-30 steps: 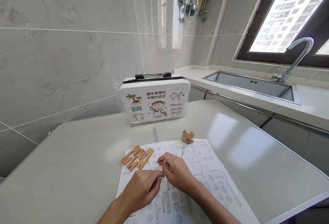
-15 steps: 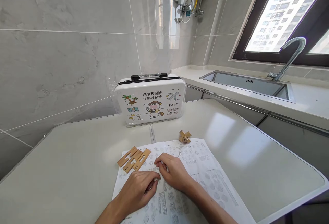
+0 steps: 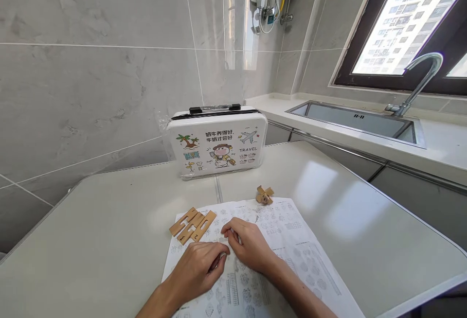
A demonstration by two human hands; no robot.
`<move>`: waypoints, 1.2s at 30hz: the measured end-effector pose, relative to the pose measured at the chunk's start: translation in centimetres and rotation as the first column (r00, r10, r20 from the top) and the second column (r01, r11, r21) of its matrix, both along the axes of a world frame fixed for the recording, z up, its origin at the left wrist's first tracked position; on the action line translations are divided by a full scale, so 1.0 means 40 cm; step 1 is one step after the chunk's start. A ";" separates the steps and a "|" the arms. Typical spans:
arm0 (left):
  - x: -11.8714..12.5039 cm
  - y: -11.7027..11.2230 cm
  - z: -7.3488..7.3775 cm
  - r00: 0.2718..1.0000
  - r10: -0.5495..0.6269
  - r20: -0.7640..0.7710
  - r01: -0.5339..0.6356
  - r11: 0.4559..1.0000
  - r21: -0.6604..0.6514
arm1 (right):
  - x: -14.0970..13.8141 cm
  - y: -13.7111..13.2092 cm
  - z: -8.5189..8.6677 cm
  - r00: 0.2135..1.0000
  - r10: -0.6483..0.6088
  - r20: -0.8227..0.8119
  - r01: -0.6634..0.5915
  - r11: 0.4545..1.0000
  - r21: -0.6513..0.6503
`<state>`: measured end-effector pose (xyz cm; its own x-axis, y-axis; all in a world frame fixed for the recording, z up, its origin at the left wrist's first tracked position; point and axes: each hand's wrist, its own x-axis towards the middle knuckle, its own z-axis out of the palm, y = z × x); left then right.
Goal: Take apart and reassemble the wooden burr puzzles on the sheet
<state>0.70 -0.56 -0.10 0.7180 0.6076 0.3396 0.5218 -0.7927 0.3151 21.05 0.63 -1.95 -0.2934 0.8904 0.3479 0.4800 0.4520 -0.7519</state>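
My left hand (image 3: 199, 265) rests on a printed instruction sheet (image 3: 299, 255), its fingers curled and nothing showing in them. Just beside it my right hand (image 3: 248, 244) lies on the same sheet, also curled closed, and I see nothing held there. The two hands nearly meet at the fingertips. Several flat wooden puzzle pieces (image 3: 192, 225), notched and numbered, lie side by side on the sheet's upper left edge, beyond my left hand. A small assembled wooden puzzle (image 3: 264, 196) with pointed ends stands at the sheet's top edge, farther off than my right hand.
A white cartoon-printed case (image 3: 219, 145) in clear plastic wrap stands on the white table (image 3: 109, 230) against the tiled wall. To the right is a counter with a sink (image 3: 359, 121) and a curved faucet (image 3: 419, 82). A dark-framed window is above.
The whole view has shifted slightly, with everything a little farther right. My hands and the wooden pieces keep their places on the sheet.
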 end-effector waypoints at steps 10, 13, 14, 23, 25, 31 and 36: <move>0.001 0.000 0.002 1.000 -0.006 0.001 0.006 1.000 0.004 | -0.001 0.002 -0.003 1.000 0.003 -0.010 -0.003 1.000 -0.004; 0.001 0.000 0.003 1.000 -0.001 -0.007 0.001 1.000 0.004 | 0.000 0.001 -0.003 1.000 0.006 -0.006 -0.006 1.000 -0.002; 0.001 0.000 0.003 1.000 0.000 -0.009 0.000 1.000 0.004 | 0.000 0.001 -0.004 1.000 0.006 -0.006 -0.006 1.000 -0.001; 0.002 0.000 0.003 1.000 -0.005 -0.008 0.005 1.000 -0.004 | -0.001 0.000 -0.007 1.000 0.004 -0.006 -0.004 1.000 -0.003; 0.002 -0.001 0.003 1.000 -0.006 -0.003 0.006 1.000 -0.004 | -0.001 0.000 -0.006 1.000 0.003 -0.009 -0.003 1.000 -0.003; 0.001 -0.001 0.005 1.000 -0.011 0.002 0.011 1.000 0.012 | 0.000 0.001 -0.004 0.999 0.000 -0.047 -0.002 0.999 -0.032; 0.002 -0.002 0.008 1.000 -0.008 0.003 0.007 1.000 0.020 | 0.002 0.011 -0.002 0.981 -0.056 -0.184 0.027 0.987 -0.157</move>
<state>0.78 -0.62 0.22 0.7214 0.5953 0.3538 0.5149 -0.8027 0.3009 21.14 1.06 -2.03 -0.1973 0.9475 0.2516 0.3403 0.3069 -0.8888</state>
